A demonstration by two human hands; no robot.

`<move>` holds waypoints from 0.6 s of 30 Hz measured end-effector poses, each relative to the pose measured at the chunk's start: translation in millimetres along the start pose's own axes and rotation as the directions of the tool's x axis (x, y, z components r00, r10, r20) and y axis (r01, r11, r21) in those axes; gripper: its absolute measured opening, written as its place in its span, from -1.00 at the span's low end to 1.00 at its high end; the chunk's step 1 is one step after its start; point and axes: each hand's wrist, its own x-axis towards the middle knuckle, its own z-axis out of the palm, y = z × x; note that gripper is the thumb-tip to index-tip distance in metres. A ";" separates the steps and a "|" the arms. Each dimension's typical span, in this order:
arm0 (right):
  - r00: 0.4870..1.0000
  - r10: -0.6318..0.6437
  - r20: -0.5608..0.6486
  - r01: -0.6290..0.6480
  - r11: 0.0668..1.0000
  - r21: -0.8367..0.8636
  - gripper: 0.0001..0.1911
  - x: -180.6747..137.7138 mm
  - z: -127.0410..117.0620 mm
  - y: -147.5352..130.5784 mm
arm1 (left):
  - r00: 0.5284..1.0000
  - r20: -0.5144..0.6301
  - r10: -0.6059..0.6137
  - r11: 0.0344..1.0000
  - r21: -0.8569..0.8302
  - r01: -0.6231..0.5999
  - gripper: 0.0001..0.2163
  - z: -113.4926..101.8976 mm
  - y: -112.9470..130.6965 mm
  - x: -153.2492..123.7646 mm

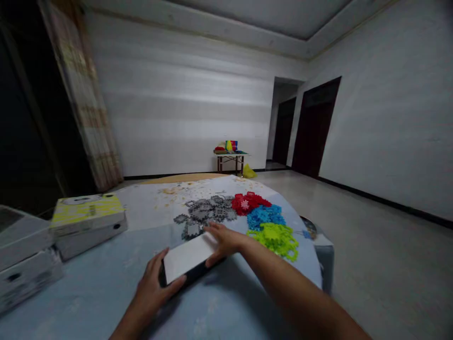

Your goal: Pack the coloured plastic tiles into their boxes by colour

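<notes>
My left hand and my right hand hold a flat box with a white top and dark sides, low over the table. The left hand's fingers curl round its near left end. At its far right end the right hand's fingers wrap over the edge. Just beyond the box lie piles of flat plastic snowflake pieces: grey, red, blue and lime green.
The round table has a pale blue cloth. At the left sit a yellow-topped box and stacked grey-white boxes. Behind are a small table with coloured items, a curtain and dark doorways.
</notes>
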 end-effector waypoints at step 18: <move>0.975 -0.132 0.181 0.166 0.967 -0.192 0.20 5.5 -11.2 -3.8 | 0.996 -0.015 0.089 0.993 -0.073 -0.090 -0.33 2.3 -29.2 4.0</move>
